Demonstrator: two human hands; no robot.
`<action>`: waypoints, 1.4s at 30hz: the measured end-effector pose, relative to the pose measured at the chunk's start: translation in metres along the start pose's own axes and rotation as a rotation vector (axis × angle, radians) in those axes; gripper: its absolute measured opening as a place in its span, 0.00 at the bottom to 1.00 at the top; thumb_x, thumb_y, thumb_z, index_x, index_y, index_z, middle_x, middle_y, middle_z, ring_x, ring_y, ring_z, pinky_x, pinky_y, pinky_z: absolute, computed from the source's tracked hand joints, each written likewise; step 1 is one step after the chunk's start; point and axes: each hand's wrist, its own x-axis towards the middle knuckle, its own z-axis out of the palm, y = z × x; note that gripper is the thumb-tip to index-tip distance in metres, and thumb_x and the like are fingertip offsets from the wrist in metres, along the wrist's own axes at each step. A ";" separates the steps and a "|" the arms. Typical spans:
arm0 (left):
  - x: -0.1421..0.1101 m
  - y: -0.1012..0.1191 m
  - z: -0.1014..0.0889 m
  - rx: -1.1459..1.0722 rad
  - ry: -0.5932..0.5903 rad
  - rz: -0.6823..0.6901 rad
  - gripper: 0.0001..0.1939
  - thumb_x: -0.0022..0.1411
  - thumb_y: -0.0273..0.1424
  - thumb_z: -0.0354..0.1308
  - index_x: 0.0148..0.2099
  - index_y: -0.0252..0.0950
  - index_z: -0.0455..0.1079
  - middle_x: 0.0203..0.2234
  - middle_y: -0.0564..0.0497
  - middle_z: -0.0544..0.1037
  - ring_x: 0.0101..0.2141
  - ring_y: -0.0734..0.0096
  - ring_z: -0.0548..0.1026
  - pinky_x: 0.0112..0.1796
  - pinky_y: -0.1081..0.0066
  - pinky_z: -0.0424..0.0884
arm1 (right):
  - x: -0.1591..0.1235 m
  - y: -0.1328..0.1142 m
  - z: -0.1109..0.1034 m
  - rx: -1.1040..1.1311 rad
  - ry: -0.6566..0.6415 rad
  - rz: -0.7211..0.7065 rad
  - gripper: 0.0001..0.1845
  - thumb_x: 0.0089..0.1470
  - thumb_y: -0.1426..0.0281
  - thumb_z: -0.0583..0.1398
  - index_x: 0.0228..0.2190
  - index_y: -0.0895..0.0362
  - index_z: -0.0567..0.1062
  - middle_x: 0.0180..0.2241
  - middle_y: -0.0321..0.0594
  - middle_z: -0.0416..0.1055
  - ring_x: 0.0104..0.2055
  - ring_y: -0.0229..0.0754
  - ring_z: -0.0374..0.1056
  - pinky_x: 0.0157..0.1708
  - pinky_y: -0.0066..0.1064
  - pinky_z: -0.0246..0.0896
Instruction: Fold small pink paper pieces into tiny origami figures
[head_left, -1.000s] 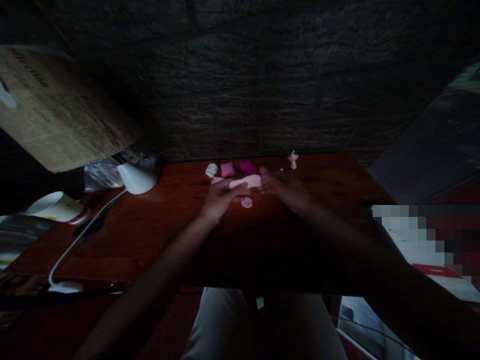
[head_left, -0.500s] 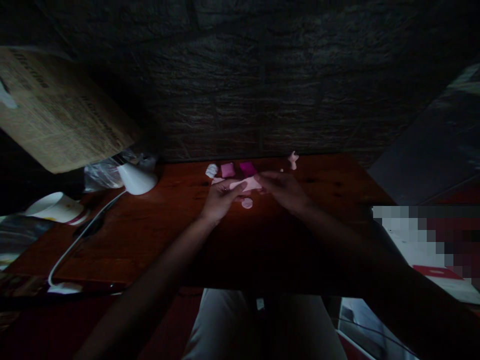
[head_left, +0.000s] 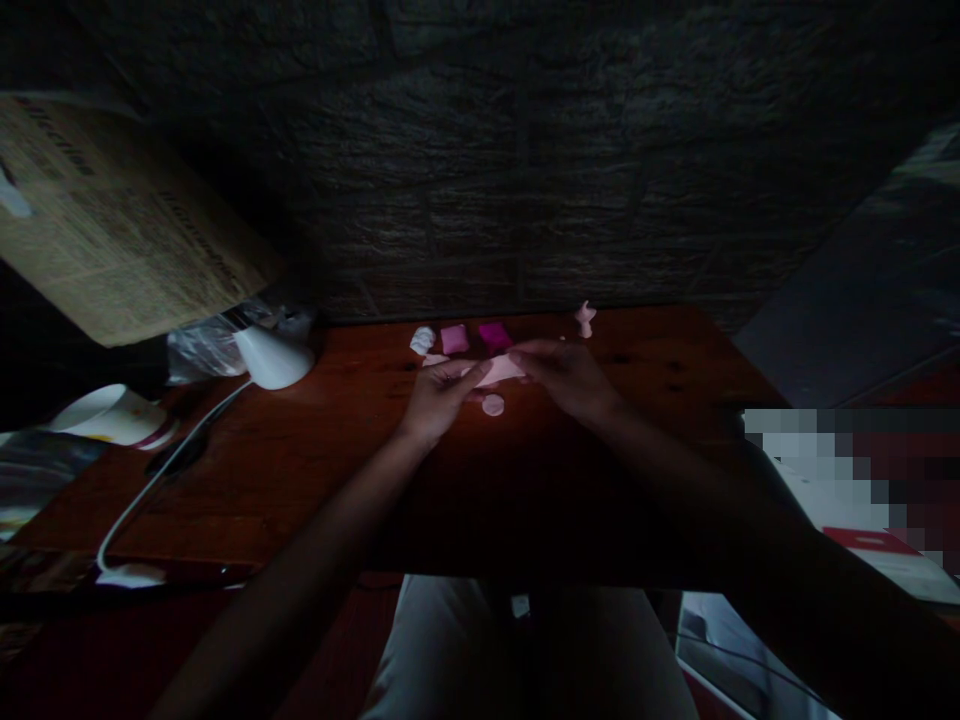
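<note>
Between my two hands is a flat strip of pale pink modelling clay (head_left: pixel 504 371). My left hand (head_left: pixel 442 400) pinches its left end, with the thumb on top. At the other end, the thumb and fingers of my right hand (head_left: pixel 559 372) are closed on it. Just below the strip, a small round pink disc (head_left: pixel 493 405) lies on the wooden table. Behind my hands sit a white crumpled lump (head_left: pixel 422 340), a pink square block (head_left: pixel 454 339) and a magenta block (head_left: pixel 494 337). Farther right stands a small pale pink shaped piece (head_left: pixel 586 319).
A white lamp base (head_left: pixel 276 358) with a white cable (head_left: pixel 176 455) stands on the left of the table (head_left: pixel 285 490). Near it are a paper cup (head_left: pixel 112 415) and a large printed brown paper sheet or bag (head_left: pixel 127 220). A dark brick-patterned wall (head_left: pixel 480 180) rises behind.
My left thumb has shifted slightly along the strip, and both hands keep their grip. The objects on the table stay where they were.
</note>
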 end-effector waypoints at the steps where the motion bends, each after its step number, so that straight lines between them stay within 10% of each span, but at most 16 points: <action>1: 0.000 0.000 0.000 0.014 0.005 0.011 0.19 0.51 0.45 0.74 0.37 0.34 0.83 0.35 0.44 0.85 0.34 0.63 0.84 0.36 0.68 0.79 | 0.000 0.000 0.000 0.001 -0.011 -0.005 0.13 0.54 0.58 0.67 0.35 0.54 0.83 0.36 0.40 0.82 0.35 0.42 0.74 0.40 0.37 0.70; 42: 0.003 -0.005 -0.004 0.089 -0.076 0.008 0.23 0.54 0.50 0.70 0.38 0.34 0.80 0.35 0.42 0.85 0.36 0.59 0.84 0.33 0.67 0.79 | 0.002 0.001 -0.001 -0.010 0.012 -0.010 0.15 0.52 0.56 0.68 0.35 0.54 0.84 0.33 0.39 0.82 0.33 0.42 0.75 0.38 0.36 0.72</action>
